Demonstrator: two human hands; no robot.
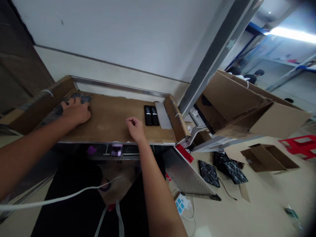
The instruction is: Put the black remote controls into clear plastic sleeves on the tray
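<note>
My left hand (77, 110) lies over a pile of dark, shiny pieces (85, 98) at the left end of a cardboard-lined table (108, 113). Its fingers are spread and touch the pile; whatever is under the palm is hidden. Over the front middle of the cardboard, my right hand (136, 129) is loosely curled, and no object shows in it. Just right of that hand, two black, remote-like devices (151, 115) with small white labels lie side by side. Next to them is a flat pale grey strip (163, 115).
Cardboard walls (176, 115) edge the table's ends. A large open box (237, 102) stands to the right, with another carton (269, 158) and black patterned bags (208, 172) on the floor. A white cable (61, 198) crosses my lap. People (251, 76) are in the far background.
</note>
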